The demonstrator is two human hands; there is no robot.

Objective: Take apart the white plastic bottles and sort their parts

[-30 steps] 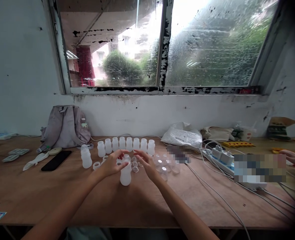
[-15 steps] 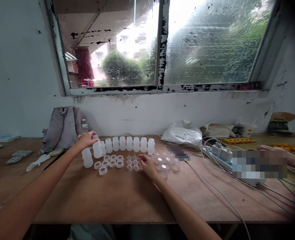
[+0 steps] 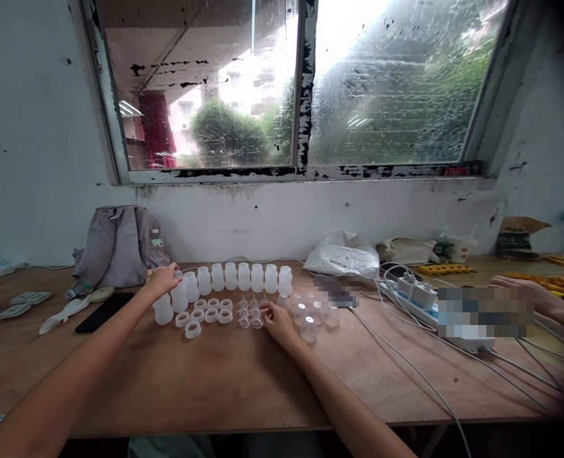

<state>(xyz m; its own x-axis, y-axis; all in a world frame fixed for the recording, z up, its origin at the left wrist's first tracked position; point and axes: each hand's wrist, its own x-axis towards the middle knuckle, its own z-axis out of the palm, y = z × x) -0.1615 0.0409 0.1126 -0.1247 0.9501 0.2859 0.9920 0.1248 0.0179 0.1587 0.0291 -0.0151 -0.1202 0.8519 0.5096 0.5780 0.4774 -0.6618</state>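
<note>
Frosted white baby bottles (image 3: pixel 231 277) stand in a curved row along the back of the table. At the row's left end, my left hand (image 3: pixel 162 284) has its fingers closed at the top of one bottle (image 3: pixel 179 298). Another bottle (image 3: pixel 163 310) stands just below that hand. White screw rings (image 3: pixel 193 329) lie in front of the bottles. Beside them sit clear bottle nipples (image 3: pixel 244 322) in short columns. My right hand (image 3: pixel 279 324) is at the nipples' right edge, fingertips bent together; what they pinch is hidden. Clear domed caps (image 3: pixel 307 331) lie to its right.
A grey backpack (image 3: pixel 114 245), a black phone (image 3: pixel 103 312) and a white spoon-like item (image 3: pixel 62 317) are at left. A plastic bag (image 3: pixel 342 254), power strip (image 3: pixel 423 302) and loose cables (image 3: pixel 403 366) occupy the right. Another person's hand (image 3: pixel 521 292) reaches in at far right.
The bottle under my left hand, lifted and tilted before, is now lower and more upright in the row. My right hand stays by the nipples. The whole view has shifted slightly.
</note>
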